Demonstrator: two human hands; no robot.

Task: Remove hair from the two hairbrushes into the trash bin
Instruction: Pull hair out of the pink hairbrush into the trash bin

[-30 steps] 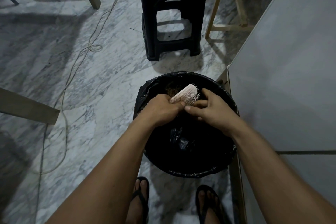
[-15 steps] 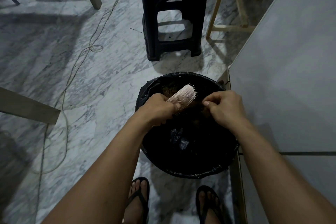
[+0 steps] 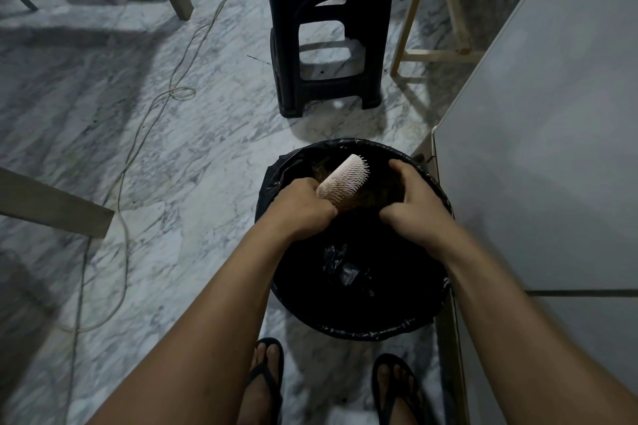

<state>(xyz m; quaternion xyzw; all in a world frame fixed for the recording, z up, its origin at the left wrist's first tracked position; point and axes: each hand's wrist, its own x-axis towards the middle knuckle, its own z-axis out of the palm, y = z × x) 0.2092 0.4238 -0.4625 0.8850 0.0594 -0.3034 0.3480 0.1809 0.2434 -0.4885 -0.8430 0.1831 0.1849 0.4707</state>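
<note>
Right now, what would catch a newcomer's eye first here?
The pale hairbrush, gripped by the left hand over the black-lined trash bin at centre. The right hand curls beside it, above brownish hair. A black plastic stool stands behind.

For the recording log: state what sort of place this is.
Probably a room in a home, though it could be a small workspace. It has a grey-veined marble floor, a black plastic step stool and a round trash bin lined with a black bag beside a pale grey cabinet.
</note>
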